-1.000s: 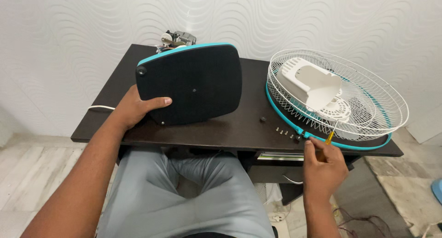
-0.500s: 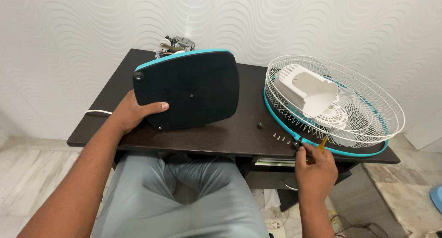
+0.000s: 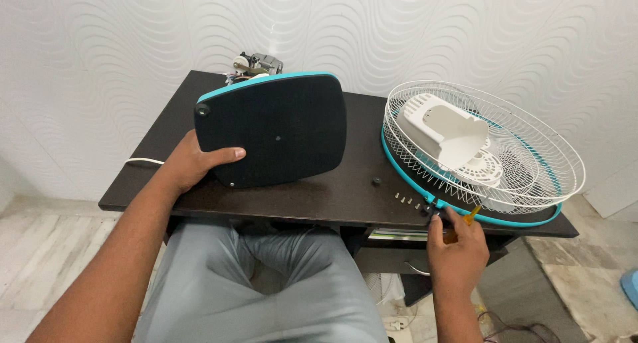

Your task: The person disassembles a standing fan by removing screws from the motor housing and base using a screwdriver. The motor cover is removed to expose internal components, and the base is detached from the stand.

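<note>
Left hand (image 3: 189,165) clamps the tilted fan base (image 3: 272,130) at its 8 o'clock edge — rigid, probably weighty, grip the rim. Right hand (image 3: 457,247) closed on a screwdriver (image 3: 463,221) by the tiny screws (image 3: 407,199) — easily lost.

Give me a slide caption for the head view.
Left hand tilts black fan base; right hand holds screwdriver near screws.
</note>
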